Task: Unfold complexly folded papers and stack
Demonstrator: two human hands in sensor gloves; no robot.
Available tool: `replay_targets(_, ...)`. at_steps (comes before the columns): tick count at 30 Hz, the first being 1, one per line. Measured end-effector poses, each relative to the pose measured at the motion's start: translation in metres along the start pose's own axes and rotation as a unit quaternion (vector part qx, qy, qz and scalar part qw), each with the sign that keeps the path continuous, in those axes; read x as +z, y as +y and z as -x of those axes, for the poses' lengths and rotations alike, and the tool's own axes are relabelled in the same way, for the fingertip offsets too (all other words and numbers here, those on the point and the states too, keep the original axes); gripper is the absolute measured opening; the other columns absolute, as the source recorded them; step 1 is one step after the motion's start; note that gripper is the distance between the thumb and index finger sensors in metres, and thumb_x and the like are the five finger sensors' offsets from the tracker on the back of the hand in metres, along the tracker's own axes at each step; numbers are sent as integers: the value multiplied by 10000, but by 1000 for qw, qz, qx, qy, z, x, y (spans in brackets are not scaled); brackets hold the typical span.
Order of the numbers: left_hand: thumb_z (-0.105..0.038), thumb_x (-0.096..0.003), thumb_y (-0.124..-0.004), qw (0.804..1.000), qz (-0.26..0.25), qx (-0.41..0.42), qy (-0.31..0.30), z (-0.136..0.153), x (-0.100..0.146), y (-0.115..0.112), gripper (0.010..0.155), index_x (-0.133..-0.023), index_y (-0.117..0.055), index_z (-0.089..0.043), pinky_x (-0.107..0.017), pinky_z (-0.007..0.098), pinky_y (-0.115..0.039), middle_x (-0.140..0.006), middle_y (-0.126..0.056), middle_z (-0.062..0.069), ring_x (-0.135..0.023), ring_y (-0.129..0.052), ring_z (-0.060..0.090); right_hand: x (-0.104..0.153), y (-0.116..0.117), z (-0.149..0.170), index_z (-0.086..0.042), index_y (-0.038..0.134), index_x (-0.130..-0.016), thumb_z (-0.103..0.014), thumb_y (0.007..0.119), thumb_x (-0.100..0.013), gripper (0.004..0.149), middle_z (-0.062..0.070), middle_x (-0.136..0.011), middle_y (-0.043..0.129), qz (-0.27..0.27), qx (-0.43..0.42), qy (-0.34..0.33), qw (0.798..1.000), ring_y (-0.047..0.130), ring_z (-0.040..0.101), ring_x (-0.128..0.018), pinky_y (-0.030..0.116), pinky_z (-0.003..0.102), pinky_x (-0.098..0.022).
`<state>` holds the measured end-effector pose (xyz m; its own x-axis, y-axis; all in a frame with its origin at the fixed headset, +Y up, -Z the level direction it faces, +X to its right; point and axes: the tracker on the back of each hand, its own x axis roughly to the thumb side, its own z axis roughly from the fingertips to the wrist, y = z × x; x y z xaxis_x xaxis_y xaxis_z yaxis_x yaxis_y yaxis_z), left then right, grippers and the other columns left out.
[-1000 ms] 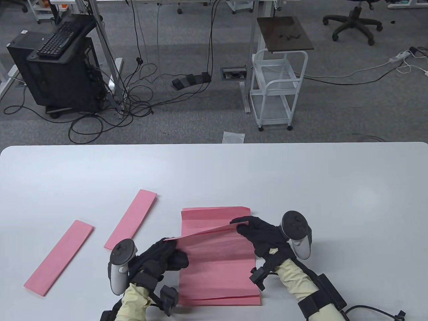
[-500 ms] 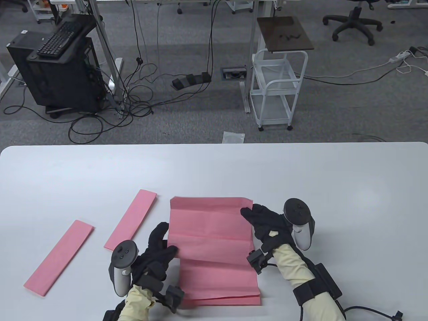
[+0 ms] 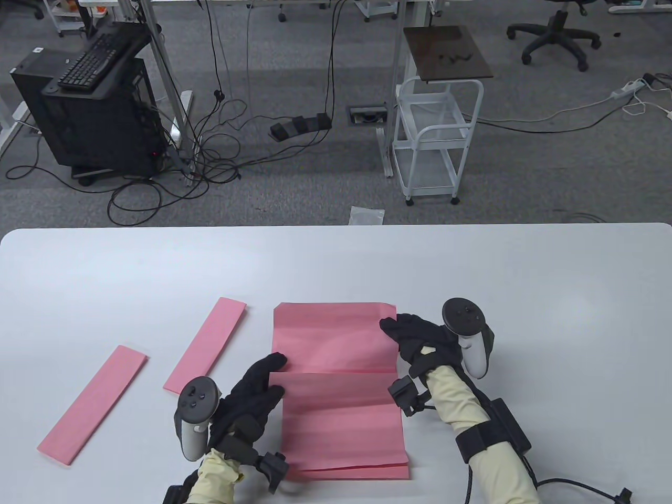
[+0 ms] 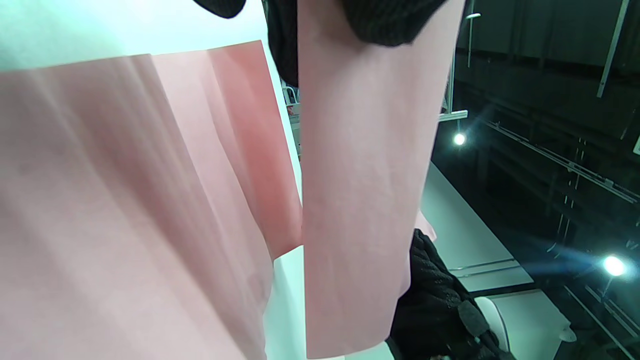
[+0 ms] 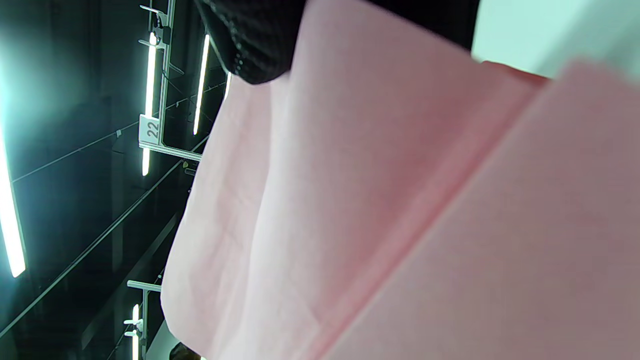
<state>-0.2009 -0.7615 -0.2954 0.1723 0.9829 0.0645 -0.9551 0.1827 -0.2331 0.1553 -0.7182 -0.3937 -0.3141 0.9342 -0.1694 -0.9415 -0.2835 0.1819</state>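
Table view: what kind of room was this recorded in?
Most likely an office or lab workspace: a computer tower with a keyboard on top, a swivel chair, and cables across grey carpet.

Both hands (image 3: 252,391) on pink sheet (image 3: 336,383)

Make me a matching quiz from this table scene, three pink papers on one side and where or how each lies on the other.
Things:
1. large pink paper sheet
2. far-left folded pink paper strip
3. folded pink paper strip nearer the middle

States:
A. closest to the table's left edge
B. held at both sides by the gloved hands
C. lying just left of the big sheet

Pairs: 1-B, 2-A, 3-C
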Motion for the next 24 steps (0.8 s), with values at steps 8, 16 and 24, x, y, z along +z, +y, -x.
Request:
replay_targets(8, -249, -547, -721, 982, 142, -121, 39, -7, -3, 0, 317, -844, -807, -319, -790, 619, -281, -1210, -302, 109, -1111, -370, 432, -1, -12, 2, -34, 848, -762, -325, 741, -502, 405, 75, -535, 942, -1, -44, -8, 999, 866, 313, -676, 324, 628, -721)
replay_targets(16, -244, -544, -720, 974, 182, -122, 54, -1, 5, -4, 334, -856, -820, -311, -747, 585, -555, -1053, -777, 135, -956, -800, 392, -5, -11, -11, -42, 853, -761, -329, 744, -498, 404, 71, -536, 945, 18, 8, -23, 1000, 868, 309, -682, 322, 626, -725)
replay_targets(24, -457, -568, -699, 979, 192, -66, 36, -3, 9, -2, 513, -988, -737, -165, -766, 590, -514, -1056, -770, 142, -964, -782, 398, -7, -7, -4, -37, 855, -757, -325, 743, -498, 403, 75, -530, 948, 27, 1, -11, 1000, 871, 313, -672, 325, 627, -720)
